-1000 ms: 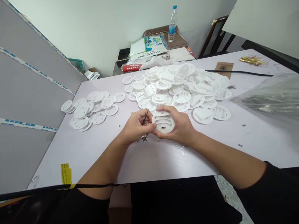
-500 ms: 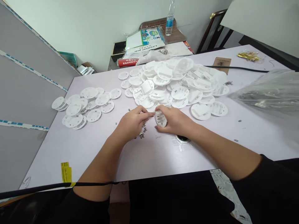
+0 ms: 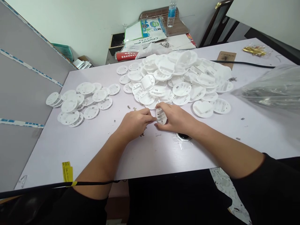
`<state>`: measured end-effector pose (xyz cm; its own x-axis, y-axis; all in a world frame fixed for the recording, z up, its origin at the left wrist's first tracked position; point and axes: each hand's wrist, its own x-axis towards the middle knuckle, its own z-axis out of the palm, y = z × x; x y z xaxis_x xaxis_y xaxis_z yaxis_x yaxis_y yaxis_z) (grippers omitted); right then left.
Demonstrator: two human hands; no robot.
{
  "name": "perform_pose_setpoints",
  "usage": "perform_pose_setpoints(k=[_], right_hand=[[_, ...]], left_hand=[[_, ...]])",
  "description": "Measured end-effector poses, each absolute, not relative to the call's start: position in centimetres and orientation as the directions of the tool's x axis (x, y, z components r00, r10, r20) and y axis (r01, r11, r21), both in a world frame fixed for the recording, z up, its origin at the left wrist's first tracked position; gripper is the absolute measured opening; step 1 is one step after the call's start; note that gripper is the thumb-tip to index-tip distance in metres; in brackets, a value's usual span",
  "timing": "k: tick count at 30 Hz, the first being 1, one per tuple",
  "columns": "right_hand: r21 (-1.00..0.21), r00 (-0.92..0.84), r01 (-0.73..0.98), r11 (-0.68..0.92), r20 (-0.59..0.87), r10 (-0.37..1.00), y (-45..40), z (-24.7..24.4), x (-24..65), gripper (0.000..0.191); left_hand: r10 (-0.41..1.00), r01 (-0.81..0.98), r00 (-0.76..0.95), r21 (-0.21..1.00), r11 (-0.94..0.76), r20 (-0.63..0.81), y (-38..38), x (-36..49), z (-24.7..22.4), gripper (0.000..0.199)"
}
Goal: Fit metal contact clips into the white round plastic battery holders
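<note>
Between the thumb and fingers of my right hand point(image 3: 174, 118) a round white plastic cover point(image 3: 161, 116) is held on edge, its ribbed, slotted side toward me. My left hand point(image 3: 138, 123) is closed in a pinch at the cover's left edge; whatever lies between those fingertips is too small to make out. Small metal clips point(image 3: 142, 134) lie on the table beneath and beside my left hand, partly hidden by it. Below my right wrist is a round black object with a silvery rim point(image 3: 183, 137), taped to the table and partly covered by the forearm.
A large heap of white covers point(image 3: 181, 89) fills the table's back middle, and a smaller group point(image 3: 86, 101) lies at the left. At right is a clear plastic bag point(image 3: 269, 87). A black cable point(image 3: 93, 184) crosses the front left edge. Partition panels point(image 3: 21, 93) stand at left.
My left fingertips have moved slightly down along the cover's left edge, from a more extended pointing pose to a pinch. My right hand keeps its hold. The whole view has shifted a little.
</note>
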<state>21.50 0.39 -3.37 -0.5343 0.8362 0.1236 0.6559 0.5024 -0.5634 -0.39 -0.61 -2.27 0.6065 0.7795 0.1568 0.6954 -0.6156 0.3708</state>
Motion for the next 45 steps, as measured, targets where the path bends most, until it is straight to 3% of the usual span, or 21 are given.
perform_pose_setpoints(k=[13,25,35,45], right_hand=[[-0.539,-0.541,0.673,0.507,0.109,0.834,0.1,-2.9,21.3,0.054],[-0.480,-0.548,0.694,0.537,0.132,0.826,-0.1,-2.8,21.0,0.048],[-0.481,-0.530,0.696,0.533,0.157,0.833,0.1,-3.1,20.7,0.052],[-0.513,-0.513,0.681,0.522,0.173,0.840,0.2,-3.4,20.7,0.052]], left_hand=[[0.806,0.719,0.583,0.396,-0.571,0.103,-0.7,-0.2,-2.2,0.025],[0.893,0.842,0.439,0.394,-0.369,-0.101,-0.9,1.2,-1.0,0.023],[0.900,0.882,0.418,0.291,-0.370,-0.123,-0.9,2.3,-0.5,0.025],[0.888,0.884,0.448,0.198,-0.423,-0.102,-1.4,3.1,-0.3,0.015]])
